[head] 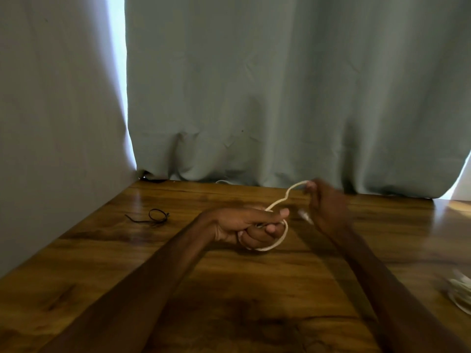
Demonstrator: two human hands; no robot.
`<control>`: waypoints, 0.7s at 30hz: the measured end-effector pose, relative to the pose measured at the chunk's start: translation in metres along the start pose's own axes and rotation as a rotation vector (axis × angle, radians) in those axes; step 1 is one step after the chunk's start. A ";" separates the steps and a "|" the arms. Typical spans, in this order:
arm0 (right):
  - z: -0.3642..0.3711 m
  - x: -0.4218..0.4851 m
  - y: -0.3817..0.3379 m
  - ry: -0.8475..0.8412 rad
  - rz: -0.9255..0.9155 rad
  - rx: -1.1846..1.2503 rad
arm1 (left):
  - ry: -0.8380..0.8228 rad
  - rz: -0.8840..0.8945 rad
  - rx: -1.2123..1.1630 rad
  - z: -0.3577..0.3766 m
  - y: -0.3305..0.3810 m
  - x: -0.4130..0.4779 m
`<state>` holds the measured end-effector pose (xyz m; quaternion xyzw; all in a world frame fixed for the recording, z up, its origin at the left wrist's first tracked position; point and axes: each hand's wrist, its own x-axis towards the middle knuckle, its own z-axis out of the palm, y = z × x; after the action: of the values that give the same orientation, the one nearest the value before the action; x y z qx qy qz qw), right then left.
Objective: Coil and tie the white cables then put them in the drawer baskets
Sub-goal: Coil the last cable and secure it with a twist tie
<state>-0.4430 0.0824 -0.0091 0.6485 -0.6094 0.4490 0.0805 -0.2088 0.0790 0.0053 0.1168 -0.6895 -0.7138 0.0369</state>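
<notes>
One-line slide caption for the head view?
Left hand grips a white cable loop; right hand pinches the free stretch above a wooden table.

Two hands (244, 226) (328, 207); one held white cable (286, 233); one black tie (167, 214).

Glossy, dark-grained wood across the counter (254, 289), mirroring window light. Behind the counter, matt grey-green cloth curtain (280, 98), softly creased. Just above the counter, matt white cable (266, 249), cord-like in texture. Left on the counter, thin black tie (149, 215), faintly shiny. At the counter's right edge, white cables (458, 289), finish lost to blur.
</notes>
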 end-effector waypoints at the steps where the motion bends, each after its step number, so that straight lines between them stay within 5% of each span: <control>1: 0.010 -0.003 0.005 -0.109 0.020 -0.026 | -0.023 0.038 -0.056 0.001 0.002 0.001; 5: 0.041 -0.018 -0.002 -0.471 0.037 -0.080 | 0.023 0.203 -0.209 0.000 0.003 0.003; 9: 0.050 -0.020 -0.017 -0.480 0.086 -0.137 | 0.267 0.417 -0.401 -0.020 0.013 -0.003; 14: 0.051 -0.024 -0.032 -0.567 0.130 -0.135 | 0.550 0.464 -0.482 -0.046 0.011 -0.016; 21: 0.037 -0.047 -0.079 -0.708 -0.087 -0.083 | 0.892 0.543 -0.606 -0.067 0.003 -0.025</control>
<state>-0.3506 0.1112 -0.0273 0.7854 -0.5890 0.1674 -0.0903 -0.1704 0.0192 0.0098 0.2090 -0.3786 -0.7256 0.5353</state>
